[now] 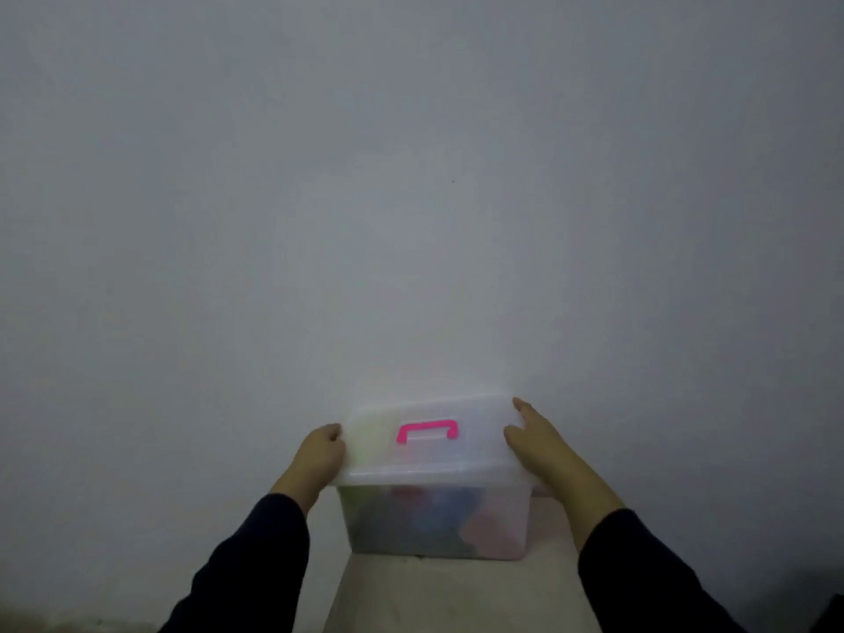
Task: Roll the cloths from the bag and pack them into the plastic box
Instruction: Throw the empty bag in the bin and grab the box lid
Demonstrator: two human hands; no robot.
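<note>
So the plastic box (436,518) is sitting low in the middle of the view, on the far end of a pale surface (456,596) right up against the wall (411,175), and it's looking pretty much packed. Through the cloudy sides I'm seeing a jumble of cloths (456,513): something greenish at the left, darker blue-grey stuff in the middle and bottom, a reddish bit up top, pink toward the right. Can't tell whether they're properly rolled, the plastic is blurring everything.

The lid (424,440) is lying on top with its hot pink handle (427,430) folded flat. It's looking a touch skewed, near edge overhanging the body, so my guess is it's being seated or pressed down rather than already clicked shut.

The left hand (319,454) is gripping the lid's left edge, fingers curled in together around the rim. The right hand (534,438) is resting on the right end of the lid, fingers mostly straight and close together, thumb lying along the near side, more pressing than grabbing. Dark sleeves (255,564) are coming in from both bottom corners.

No bag showing anywhere, so I can't say if any cloths are left over. Judging by this, the rolling and packing is basically done and closing the lid is the last bit.
</note>
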